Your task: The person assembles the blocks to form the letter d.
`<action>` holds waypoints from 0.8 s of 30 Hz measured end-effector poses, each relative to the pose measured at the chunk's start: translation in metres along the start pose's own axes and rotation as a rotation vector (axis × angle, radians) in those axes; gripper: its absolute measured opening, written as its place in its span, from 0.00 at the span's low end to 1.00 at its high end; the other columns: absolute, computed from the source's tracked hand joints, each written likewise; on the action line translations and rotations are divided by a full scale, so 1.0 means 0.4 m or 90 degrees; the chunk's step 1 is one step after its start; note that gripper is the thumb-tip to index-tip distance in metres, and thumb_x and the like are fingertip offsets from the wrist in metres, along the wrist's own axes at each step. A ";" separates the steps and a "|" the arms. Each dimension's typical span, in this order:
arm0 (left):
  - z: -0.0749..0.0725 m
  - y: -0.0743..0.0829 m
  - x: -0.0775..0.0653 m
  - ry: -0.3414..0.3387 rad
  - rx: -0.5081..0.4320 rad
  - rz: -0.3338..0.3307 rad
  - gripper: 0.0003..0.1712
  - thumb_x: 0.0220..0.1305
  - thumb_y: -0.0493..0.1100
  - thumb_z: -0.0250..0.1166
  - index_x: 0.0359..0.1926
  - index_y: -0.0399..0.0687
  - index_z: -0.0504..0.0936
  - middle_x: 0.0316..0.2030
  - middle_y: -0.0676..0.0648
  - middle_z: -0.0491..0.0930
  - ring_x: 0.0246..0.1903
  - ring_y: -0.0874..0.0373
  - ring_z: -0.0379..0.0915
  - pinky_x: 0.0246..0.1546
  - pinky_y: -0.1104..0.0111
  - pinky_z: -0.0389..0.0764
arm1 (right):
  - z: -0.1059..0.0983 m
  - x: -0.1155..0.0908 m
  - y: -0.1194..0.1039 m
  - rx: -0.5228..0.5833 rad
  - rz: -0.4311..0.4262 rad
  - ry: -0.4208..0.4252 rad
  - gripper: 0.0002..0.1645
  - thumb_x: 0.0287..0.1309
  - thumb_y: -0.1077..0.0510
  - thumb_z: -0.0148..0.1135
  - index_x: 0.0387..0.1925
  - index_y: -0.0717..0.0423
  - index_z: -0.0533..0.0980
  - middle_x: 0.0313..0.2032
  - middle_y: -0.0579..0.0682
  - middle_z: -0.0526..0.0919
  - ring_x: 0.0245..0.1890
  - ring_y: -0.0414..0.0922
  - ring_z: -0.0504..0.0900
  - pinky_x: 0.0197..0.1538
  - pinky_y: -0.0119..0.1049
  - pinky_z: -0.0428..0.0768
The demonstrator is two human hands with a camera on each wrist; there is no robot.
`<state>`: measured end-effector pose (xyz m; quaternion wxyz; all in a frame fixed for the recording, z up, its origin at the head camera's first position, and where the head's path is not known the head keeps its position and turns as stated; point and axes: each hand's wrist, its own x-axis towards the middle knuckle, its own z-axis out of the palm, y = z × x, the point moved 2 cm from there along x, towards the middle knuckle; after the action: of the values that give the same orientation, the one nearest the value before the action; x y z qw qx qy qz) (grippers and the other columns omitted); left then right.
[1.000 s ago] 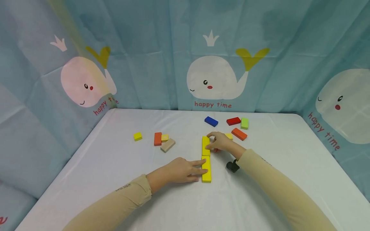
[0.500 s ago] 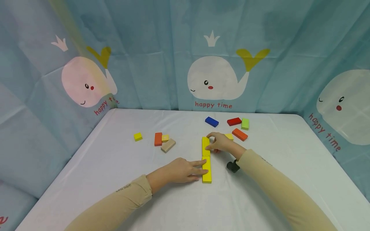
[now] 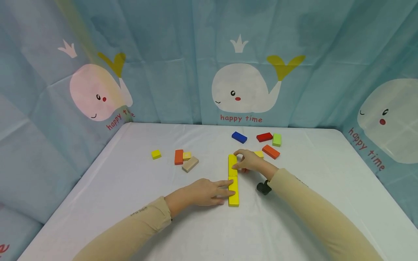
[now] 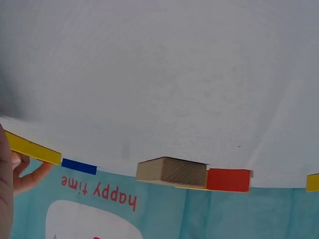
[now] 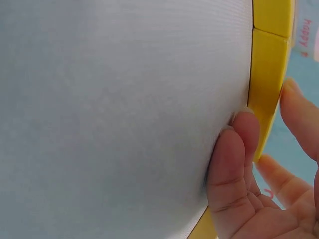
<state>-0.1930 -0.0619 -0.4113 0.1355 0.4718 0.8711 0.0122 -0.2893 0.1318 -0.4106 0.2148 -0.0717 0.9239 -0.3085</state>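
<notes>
Pale-blue whale-print cloth [image 3: 163, 76] hangs behind & around the white table [image 3: 127, 221]; coloured blocks lie on it. Progress, as I judge it: near yellow block [image 3: 234, 187] & far yellow block [image 3: 231, 163] are down, end to end, in a straight row running away from the person, so that bit looks done. R wrist view shows just a thin seam btwn them, so alignment seems OK. Prob. unused: blue block [image 3: 239, 137], red block [image 3: 264, 137] & green block [image 3: 277, 140] beyond R fingertips; R orange block [image 3: 271, 152] & cream block [image 3: 259, 154] behind R knuckles, cream one part hidden; past L fingertips, off to the left, L orange block [image 3: 178, 157], pale-yellow block [image 3: 187, 156], wooden block [image 3: 190, 164] & small yellow cube [image 3: 156, 154]. Can't tell if any belong in the row.

Fingers: L hand [image 3: 205, 192] has them spread, nearly straight, two tips resting on near block's top, lowest one just beside its left side; no grip. R hand [image 3: 249, 160] pinches far block: index at far end, thumb at right edge nearer the seam, other fingers tucked low. So near block's under L fingertips, far one's within R pinch; both look flat.
</notes>
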 end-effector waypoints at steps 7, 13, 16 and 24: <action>0.004 0.002 0.011 0.001 -0.027 -0.026 0.27 0.71 0.54 0.57 0.69 0.69 0.68 0.73 0.55 0.56 0.30 0.64 0.76 0.40 0.72 0.75 | -0.025 -0.015 0.022 0.023 -0.006 0.001 0.39 0.61 0.48 0.65 0.70 0.55 0.63 0.37 0.56 0.78 0.25 0.46 0.78 0.34 0.34 0.78; -0.010 0.010 0.017 0.006 -0.017 -0.048 0.29 0.69 0.58 0.57 0.70 0.69 0.67 0.74 0.56 0.52 0.30 0.64 0.73 0.35 0.76 0.71 | -0.070 -0.045 0.066 0.052 -0.003 0.026 0.37 0.64 0.49 0.63 0.69 0.58 0.64 0.34 0.56 0.78 0.24 0.46 0.77 0.34 0.33 0.78; -0.022 0.015 0.018 0.030 -0.010 -0.089 0.33 0.67 0.63 0.57 0.71 0.69 0.64 0.75 0.55 0.51 0.32 0.62 0.75 0.31 0.76 0.70 | -0.094 -0.054 0.090 0.059 -0.016 0.047 0.35 0.64 0.50 0.63 0.68 0.60 0.65 0.33 0.56 0.78 0.24 0.46 0.77 0.33 0.34 0.79; -0.019 0.003 0.045 0.066 0.005 -0.157 0.47 0.57 0.73 0.57 0.75 0.67 0.57 0.76 0.49 0.44 0.26 0.61 0.72 0.23 0.74 0.66 | -0.130 -0.065 0.160 0.054 -0.053 0.070 0.39 0.63 0.52 0.64 0.71 0.58 0.62 0.31 0.54 0.73 0.26 0.48 0.73 0.33 0.35 0.74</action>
<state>-0.2032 -0.0454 -0.4078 0.0890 0.3603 0.9284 0.0160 -0.2888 0.2179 -0.4026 0.1535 -0.0839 0.9168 -0.3591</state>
